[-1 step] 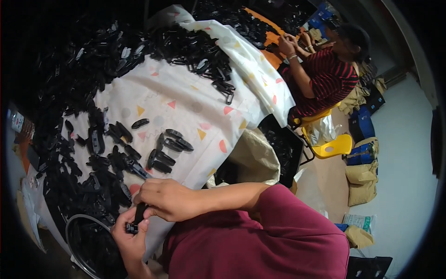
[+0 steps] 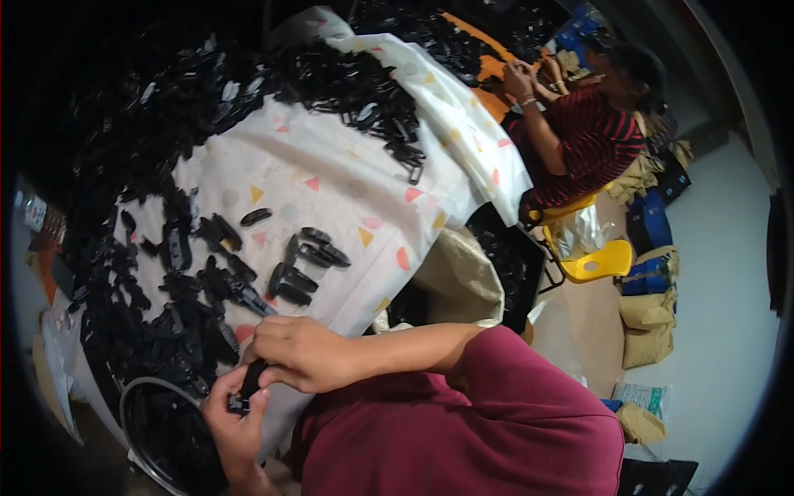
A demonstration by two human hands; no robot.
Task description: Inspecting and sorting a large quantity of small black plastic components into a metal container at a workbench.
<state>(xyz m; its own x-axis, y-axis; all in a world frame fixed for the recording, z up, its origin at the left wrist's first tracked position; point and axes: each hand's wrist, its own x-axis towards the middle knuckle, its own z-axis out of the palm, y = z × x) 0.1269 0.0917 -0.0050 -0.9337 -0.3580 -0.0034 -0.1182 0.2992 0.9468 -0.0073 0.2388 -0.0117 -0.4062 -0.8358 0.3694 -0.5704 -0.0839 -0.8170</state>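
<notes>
A small black plastic part point(image 2: 253, 378) is held between both hands by the table's near edge. My left hand point(image 2: 235, 423) is closed round its lower end, with the thumb against it. From above, my right hand point(image 2: 303, 354) grips the upper end, its thumb and fingertips pressed together. The fingers cover much of the part, so its exact kind does not show. Several similar black clip-like pieces point(image 2: 294, 283) lie in a small group beyond my right hand. Left of them, a looser heap of black pieces point(image 2: 178, 331) reaches close to my fingers.
A patterned white cloth point(image 2: 347, 202) covers the table, with a big pile of black parts point(image 2: 132, 107) behind. A rimmed container point(image 2: 124, 413) stands at lower left, and an open woven sack point(image 2: 463, 273) at the right. Another person point(image 2: 583, 132) works near a yellow chair point(image 2: 600, 260).
The whole scene has shifted slightly to the right in the picture. Both hands keep their grip on the black part, which looks slightly turned.
</notes>
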